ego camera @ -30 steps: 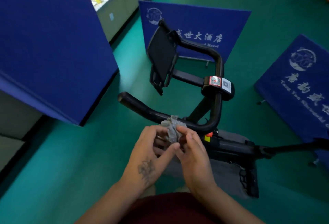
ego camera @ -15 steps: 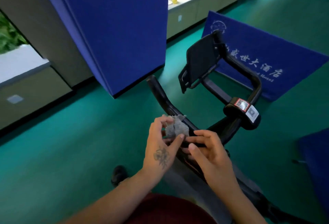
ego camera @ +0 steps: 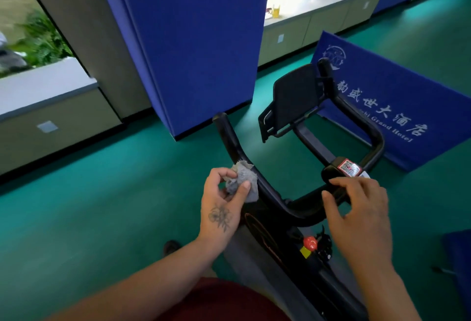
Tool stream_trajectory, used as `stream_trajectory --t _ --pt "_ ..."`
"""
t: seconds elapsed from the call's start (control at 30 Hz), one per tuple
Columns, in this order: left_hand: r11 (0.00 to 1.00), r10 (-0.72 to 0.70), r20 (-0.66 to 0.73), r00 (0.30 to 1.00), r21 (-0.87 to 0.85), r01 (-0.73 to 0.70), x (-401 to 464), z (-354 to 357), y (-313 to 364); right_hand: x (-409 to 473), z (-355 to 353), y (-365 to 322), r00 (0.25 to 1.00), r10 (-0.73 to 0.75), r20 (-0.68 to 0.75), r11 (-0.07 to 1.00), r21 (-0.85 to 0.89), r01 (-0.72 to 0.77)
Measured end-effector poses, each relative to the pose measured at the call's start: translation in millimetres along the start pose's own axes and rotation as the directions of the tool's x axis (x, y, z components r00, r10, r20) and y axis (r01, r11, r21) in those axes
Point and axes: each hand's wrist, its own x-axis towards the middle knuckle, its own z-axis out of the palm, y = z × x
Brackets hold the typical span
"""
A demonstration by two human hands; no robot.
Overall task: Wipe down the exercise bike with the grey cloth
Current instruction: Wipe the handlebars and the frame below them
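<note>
Head view, items: exercise bike, black, on green floor. Grey cloth, crumpled, pinched by left hand between thumb and fingers, touching the left handlebar. Right hand, fingers spread and relaxed, holding nothing, over the handlebar centre. Containers: none discernible.

Single head view only, nothing shared with another camera. Worn on the person's head, looks forward and steeply down past the forearms. Wide-angle, edges bend. Close range: both hands fill the lower middle, exercise bike handlebars directly below and ahead, its frame running out at the bottom right. Green floor fills most of the frame. Farther off, blue panel upper centre, windows along the top.
</note>
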Motion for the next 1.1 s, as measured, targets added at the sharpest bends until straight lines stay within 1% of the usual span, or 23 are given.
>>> stream_trajectory --t 0.13,0.23,0.33,0.43,0.57,0.67,0.73,0.9,0.97,1.1 --pt "0.999 0.041 -0.095 0.995 0.031 -0.038 3 3 -1 24 1 23 1.000 0.006 -0.020 0.994 -0.112 -0.008" --pt "1.000 0.023 -0.081 0.996 0.019 -0.021 -5 10 -7 38 6 34 0.999 0.037 0.038 0.988 -0.152 -0.031" --pt "1.000 -0.010 -0.069 0.998 0.023 0.012 -12 16 -10 48 10 35 0.993 0.095 0.067 0.987 -0.140 -0.085" --pt "0.999 0.005 -0.089 0.996 0.036 -0.002 -6 14 -13 53 13 34 0.987 0.140 0.074 0.984 -0.122 -0.131" --pt "0.999 0.017 -0.172 0.985 -0.037 -0.024 18 10 -8 55 14 36 0.994 0.106 0.038 0.982 -0.163 -0.098" --pt "0.998 0.064 -0.213 0.975 -0.007 -0.068 38 5 0 58 13 40 0.995 0.095 0.043 0.978 -0.190 -0.086" --pt "0.997 0.084 -0.207 0.975 0.020 -0.081 40 4 1 60 11 40 0.992 0.114 0.055 0.978 -0.182 -0.102" --pt "0.999 -0.005 -0.121 0.993 -0.038 0.000 20 7 -18 66 10 37 0.982 0.171 0.080 0.975 -0.156 -0.157" --pt "0.999 -0.021 -0.125 0.992 -0.036 0.016 21 6 -22 68 10 36 0.980 0.185 0.077 0.972 -0.164 -0.170" --pt "0.993 -0.008 -0.146 0.989 -0.119 -0.010 38 1 -16 69 11 37 0.981 0.183 0.065 0.966 -0.196 -0.167"
